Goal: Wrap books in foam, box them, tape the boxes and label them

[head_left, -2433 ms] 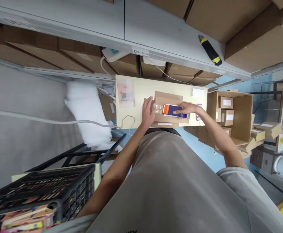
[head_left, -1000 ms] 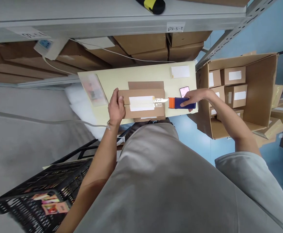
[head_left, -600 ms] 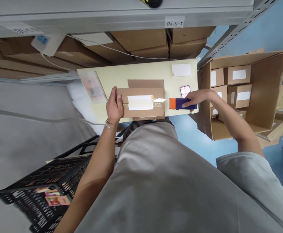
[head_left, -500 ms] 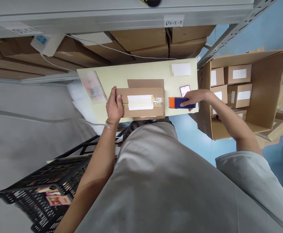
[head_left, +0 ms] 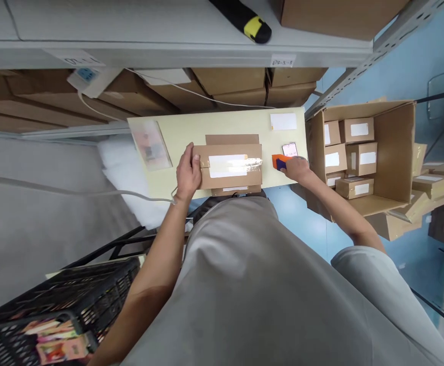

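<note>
A brown carton [head_left: 229, 183] with a white label and clear tape lies on the pale yellow tabletop [head_left: 180, 129], its flaps spread at the back and front. My left hand [head_left: 188, 173] grips the carton's left end, thumb on top. To the carton's right, my right hand [head_left: 296, 168] is closed around an orange and dark blue object [head_left: 278, 161], whose orange end points at the carton without touching it. A phone [head_left: 289, 149] with a lit screen lies just behind that hand.
A large open box [head_left: 395, 152] holding several labelled cartons stands right of the table. Behind is a metal shelf [head_left: 207, 57] with a black and yellow handle [head_left: 254, 28]. A black crate [head_left: 103, 290] sits at lower left; a grey cable [head_left: 73, 191] crosses the left side.
My right hand has turned the orange and blue object, and more of it is now covered by the hand. The camera view has shifted, showing more of the shelf top.
</note>
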Demonstrator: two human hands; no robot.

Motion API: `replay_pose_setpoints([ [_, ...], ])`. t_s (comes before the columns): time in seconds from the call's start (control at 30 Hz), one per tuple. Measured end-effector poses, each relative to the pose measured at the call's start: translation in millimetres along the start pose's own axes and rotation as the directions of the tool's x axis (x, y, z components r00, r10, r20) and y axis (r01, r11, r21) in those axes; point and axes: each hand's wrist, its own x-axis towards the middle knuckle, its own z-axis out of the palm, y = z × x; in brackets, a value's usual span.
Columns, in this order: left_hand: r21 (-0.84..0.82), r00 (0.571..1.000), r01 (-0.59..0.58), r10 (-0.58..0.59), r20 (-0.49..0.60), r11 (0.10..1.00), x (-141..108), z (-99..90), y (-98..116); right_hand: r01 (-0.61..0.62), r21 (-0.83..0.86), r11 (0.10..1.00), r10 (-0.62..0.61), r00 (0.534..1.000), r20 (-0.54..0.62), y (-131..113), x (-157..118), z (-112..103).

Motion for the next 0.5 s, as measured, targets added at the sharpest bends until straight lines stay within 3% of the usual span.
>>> replay_pose_setpoints([
  [0.1,-0.035,0.999,-0.017,0.016,-0.029,0.999,2.3,-2.4,2.8,-0.039,0.038,0.999,0.043,0.993,-0.111,1.4,-17.9,-11.4],
  [0.2,-0.079,0.991,-0.069,0.059,-0.121,0.994,11.8,-8.7,23.2,-0.044,0.093,0.995,0.068,0.959,-0.275,-3.8,-40.7,-44.0],
  [0.37,-0.162,0.945,-0.273,0.232,-0.233,0.948,40.2,-36.8,105.4,0.105,0.182,0.978,0.0,0.867,-0.499,-49.7,-69.3,-124.3],
  [0.5,-0.23,0.843,-0.467,0.352,-0.406,0.854,67.0,-69.0,167.9,0.302,0.101,0.948,-0.167,0.741,-0.65,-107.6,-67.4,-195.2],
])
